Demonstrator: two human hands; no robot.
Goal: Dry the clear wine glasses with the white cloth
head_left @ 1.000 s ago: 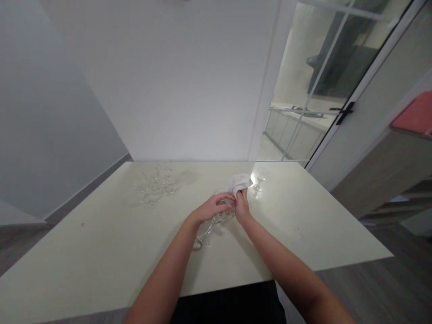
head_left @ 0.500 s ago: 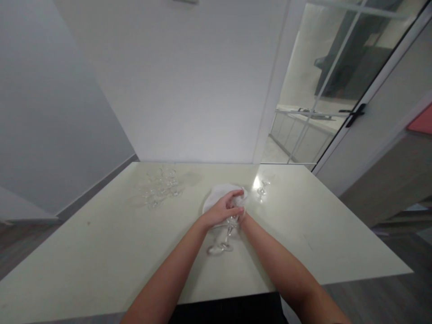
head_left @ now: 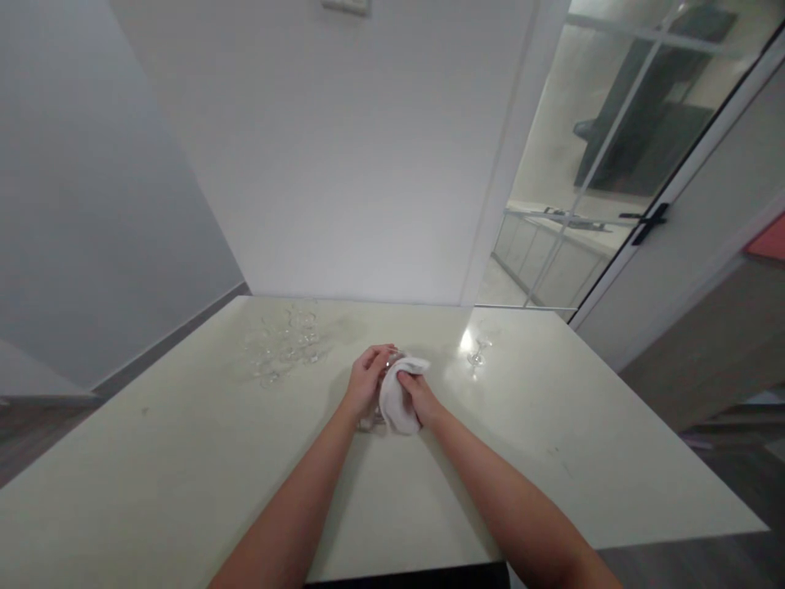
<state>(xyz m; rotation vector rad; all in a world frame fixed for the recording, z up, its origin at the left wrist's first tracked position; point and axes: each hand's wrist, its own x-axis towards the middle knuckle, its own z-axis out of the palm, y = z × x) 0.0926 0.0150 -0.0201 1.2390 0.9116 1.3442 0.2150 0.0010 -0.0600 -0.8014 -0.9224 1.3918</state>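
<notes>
A stemmed glass [head_left: 371, 423] is between my hands near the middle of the table, mostly covered by fingers and cloth. My left hand [head_left: 366, 378] is closed around the glass from the left side. In my right hand [head_left: 420, 394] a white cloth [head_left: 396, 401] is gripped, thumb on top, and it presses against the right side of the glass. Part of the glass shows at the upper edge of the cloth and below my left hand.
Several clear stemmed glasses [head_left: 288, 339] stand grouped at the back left of the pale table [head_left: 202, 474]. One more stemmed glass [head_left: 477, 353] stands alone at the back right. A white wall [head_left: 356, 180] rises behind the table, with a glazed door [head_left: 570, 213] to the right.
My hands have drawn apart, the left shifting left. The cloth, earlier lying behind and under my hands, is now bunched in my right hand against the glass. The glass's foot has moved left.
</notes>
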